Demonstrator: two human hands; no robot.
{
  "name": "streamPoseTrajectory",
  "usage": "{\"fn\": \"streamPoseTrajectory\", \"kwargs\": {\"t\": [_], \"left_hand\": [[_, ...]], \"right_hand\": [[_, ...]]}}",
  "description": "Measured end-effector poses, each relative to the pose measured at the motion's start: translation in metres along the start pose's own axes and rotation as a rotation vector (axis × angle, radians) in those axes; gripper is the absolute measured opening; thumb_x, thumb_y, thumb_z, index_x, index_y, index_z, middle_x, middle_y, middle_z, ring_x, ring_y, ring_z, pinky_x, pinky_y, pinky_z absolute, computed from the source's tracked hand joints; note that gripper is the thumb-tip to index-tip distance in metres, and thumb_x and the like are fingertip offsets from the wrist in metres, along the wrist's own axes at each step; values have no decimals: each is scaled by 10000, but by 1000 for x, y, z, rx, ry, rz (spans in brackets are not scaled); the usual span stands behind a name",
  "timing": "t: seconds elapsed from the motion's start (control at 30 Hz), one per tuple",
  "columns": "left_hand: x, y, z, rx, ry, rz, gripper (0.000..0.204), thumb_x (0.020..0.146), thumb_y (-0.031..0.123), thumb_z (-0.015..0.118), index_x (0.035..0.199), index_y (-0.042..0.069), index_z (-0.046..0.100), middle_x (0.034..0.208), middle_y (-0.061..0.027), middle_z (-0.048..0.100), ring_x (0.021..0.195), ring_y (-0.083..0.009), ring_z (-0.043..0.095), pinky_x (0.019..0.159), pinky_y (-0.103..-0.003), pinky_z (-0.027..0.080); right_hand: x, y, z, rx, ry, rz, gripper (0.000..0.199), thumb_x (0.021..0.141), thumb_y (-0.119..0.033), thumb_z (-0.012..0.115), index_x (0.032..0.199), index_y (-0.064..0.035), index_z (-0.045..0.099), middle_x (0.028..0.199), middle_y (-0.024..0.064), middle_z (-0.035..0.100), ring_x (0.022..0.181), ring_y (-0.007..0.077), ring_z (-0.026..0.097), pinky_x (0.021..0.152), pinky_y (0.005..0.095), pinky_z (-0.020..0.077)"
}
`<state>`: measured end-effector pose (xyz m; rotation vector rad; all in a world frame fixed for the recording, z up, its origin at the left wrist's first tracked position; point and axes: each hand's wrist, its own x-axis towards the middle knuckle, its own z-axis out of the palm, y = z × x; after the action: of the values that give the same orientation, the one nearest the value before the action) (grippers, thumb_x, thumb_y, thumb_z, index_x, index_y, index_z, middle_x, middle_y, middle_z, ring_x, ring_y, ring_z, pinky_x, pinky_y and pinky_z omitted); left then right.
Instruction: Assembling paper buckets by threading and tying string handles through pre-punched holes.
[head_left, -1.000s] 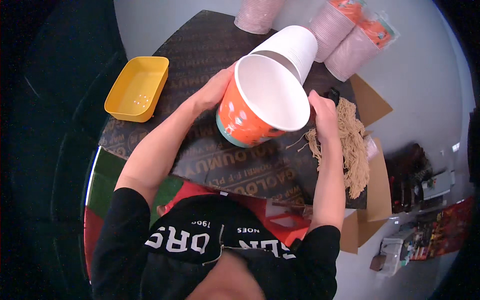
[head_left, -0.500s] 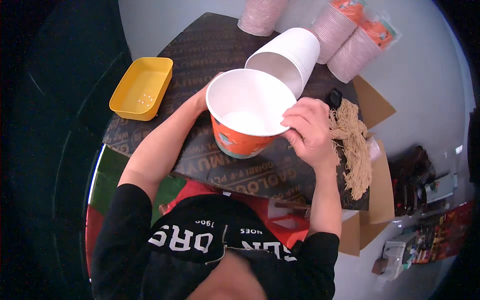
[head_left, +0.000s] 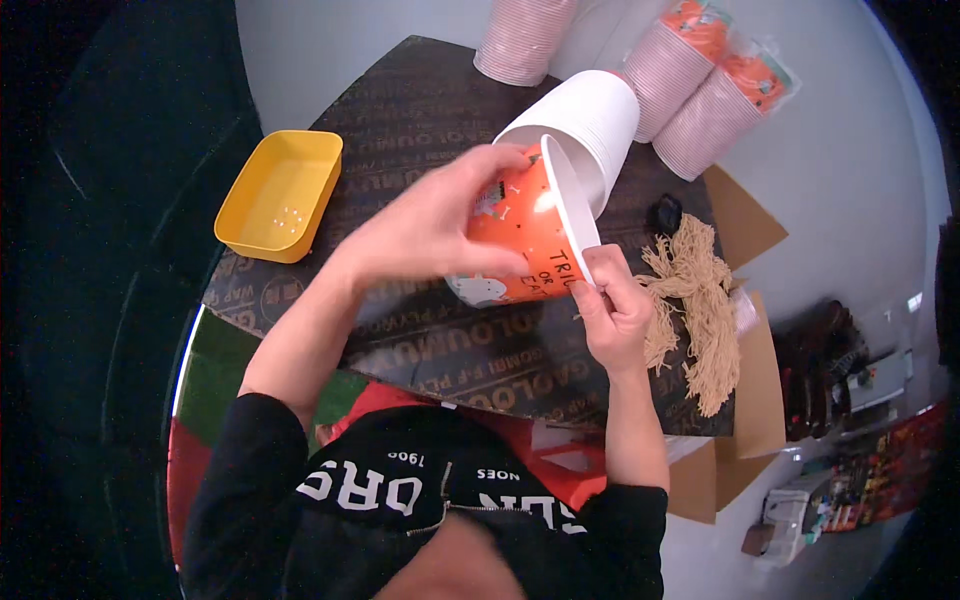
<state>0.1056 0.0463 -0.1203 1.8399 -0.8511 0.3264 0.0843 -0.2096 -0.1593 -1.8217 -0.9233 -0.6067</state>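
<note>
An orange paper bucket (head_left: 520, 230) with a white inside and printed figures is tipped on its side above the table, its mouth turned to the right. My left hand (head_left: 435, 220) spans the outside wall, fingers over the far side and thumb along the near side. At the rim's near right edge, my right hand (head_left: 615, 312) pinches the bucket between thumb and fingers. Just behind lies a nested stack of white buckets (head_left: 605, 120), its open end partly hidden by the held bucket.
On the dark printed tabletop (head_left: 400, 120) a yellow plastic tray (head_left: 270, 165) with small white bits stands at left. A bundle of beige strings (head_left: 705, 310) lies at right beside a black object (head_left: 664, 213). Wrapped cup stacks (head_left: 705, 120) are at the back; an open carton (head_left: 760, 390) is at right.
The bucket has gone from upright to tipped, its mouth swung rightward. My left hand has come from behind it onto its side wall; my right hand has shifted lower along the rim.
</note>
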Motion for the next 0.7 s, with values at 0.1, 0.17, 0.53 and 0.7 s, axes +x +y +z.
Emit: {"fn": "streamPoseTrajectory", "kwargs": {"t": [0.1, 0.17, 0.53, 0.7], "left_hand": [[-9, 9, 12, 344, 73, 94, 881, 656, 247, 888, 1363, -11, 431, 1399, -230, 477, 1280, -384, 487, 1128, -474, 346], [-14, 15, 15, 373, 77, 95, 868, 663, 240, 881, 1364, -5, 432, 1415, -222, 464, 1293, -382, 476, 1130, -487, 338], [-34, 13, 14, 373, 122, 1, 488, 826, 171, 740, 1249, -17, 587, 1318, -194, 552, 1278, -357, 485, 1114, -471, 339], [-38, 14, 22, 394, 152, 68, 484, 818, 170, 748, 1234, -21, 593, 1303, -193, 556, 1251, -357, 500, 1092, -461, 360]], "right_hand": [[-4, -9, 0, 152, -68, 212, 67, 913, -44, 647, 944, 2, 609, 901, 39, 590, 785, 130, 538, 676, 267, 430], [-4, -16, 3, 441, -83, 363, 146, 942, -55, 607, 1067, 18, 592, 970, 8, 591, 796, 73, 514, 672, 236, 412], [-8, -26, 17, 987, 20, 531, 345, 1034, -244, 502, 1158, 71, 573, 1055, 124, 670, 926, 191, 655, 845, 362, 521], [-16, -26, 18, 946, 79, 561, 349, 1027, -256, 516, 1158, 60, 581, 1048, 106, 668, 917, 171, 638, 847, 325, 500]]}}
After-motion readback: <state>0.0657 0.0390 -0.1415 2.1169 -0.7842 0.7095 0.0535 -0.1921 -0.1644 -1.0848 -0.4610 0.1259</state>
